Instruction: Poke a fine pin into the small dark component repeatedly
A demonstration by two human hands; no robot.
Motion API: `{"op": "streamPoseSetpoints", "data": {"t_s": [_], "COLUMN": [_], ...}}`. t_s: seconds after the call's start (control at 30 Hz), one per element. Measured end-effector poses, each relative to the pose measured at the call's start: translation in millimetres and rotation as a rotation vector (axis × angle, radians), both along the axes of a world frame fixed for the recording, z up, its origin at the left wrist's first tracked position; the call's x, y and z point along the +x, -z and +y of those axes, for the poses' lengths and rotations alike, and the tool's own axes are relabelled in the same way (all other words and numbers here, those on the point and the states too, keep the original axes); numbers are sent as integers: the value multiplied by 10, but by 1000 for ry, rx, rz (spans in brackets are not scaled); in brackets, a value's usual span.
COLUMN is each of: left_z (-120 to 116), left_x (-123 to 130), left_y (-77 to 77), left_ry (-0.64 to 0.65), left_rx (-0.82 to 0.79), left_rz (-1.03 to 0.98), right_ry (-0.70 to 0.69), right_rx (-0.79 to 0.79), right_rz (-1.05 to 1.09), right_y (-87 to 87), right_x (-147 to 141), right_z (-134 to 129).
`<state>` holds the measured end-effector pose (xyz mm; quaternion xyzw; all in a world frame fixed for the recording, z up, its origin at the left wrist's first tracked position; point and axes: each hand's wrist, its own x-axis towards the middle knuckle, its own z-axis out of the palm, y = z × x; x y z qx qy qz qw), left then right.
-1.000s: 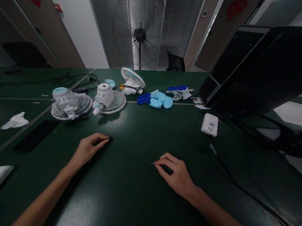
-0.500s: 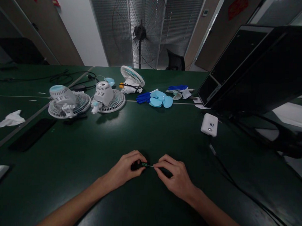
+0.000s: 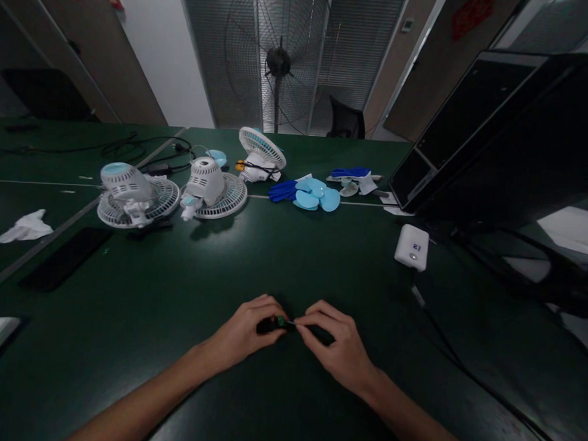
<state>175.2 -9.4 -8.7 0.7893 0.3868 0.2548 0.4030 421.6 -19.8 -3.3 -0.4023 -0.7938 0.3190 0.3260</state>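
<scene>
Near the table's front, my left hand (image 3: 258, 323) is closed around the small dark and green handle of what looks like a screwdriver (image 3: 282, 321). Most of that handle is hidden by the fingers. A thin metal shaft runs from its green end towards my right hand (image 3: 335, 339), whose thumb and fingertips pinch the shaft's other end. The two hands face each other, a short gap apart, just above the dark green tabletop (image 3: 253, 264).
Partly dismantled white fans (image 3: 205, 184) stand at the back left. Light blue fan blades (image 3: 317, 194) lie beside a blue glove (image 3: 283, 191). A white power bank (image 3: 412, 247) with a cable sits right, near a large black monitor (image 3: 497, 138). A dark phone-like slab (image 3: 65, 259) lies left.
The hands have come slightly closer together, and less of the thin shaft shows between them. The whole view has shifted a little.
</scene>
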Motion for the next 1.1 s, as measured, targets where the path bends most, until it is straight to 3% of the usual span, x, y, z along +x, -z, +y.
{"op": "streamPoseSetpoints", "data": {"t_s": [0.17, 0.37, 0.67, 0.8, 0.97, 1.1], "left_z": [-11, -23, -50, 53, 315, 414], "left_x": [2, -17, -77, -516, -1291, -1574], "left_y": [25, 17, -4, -33, -45, -31], "left_ry": [14, 17, 32, -50, -379, -483], "left_rx": [50, 75, 85, 76, 140, 143], "left_rz": [16, 30, 61, 118, 234, 274], "right_ry": [-21, 3, -33, -34, -33, -34], "right_rx": [-22, 3, 44, 23, 4, -1], "right_rz": [61, -16, -111, -105, -101, -99], "right_y": [-44, -9, -5, -4, 0, 1], "right_x": [23, 194, 155, 179, 182, 177], "right_z": [11, 21, -15, -8, -9, -12]}}
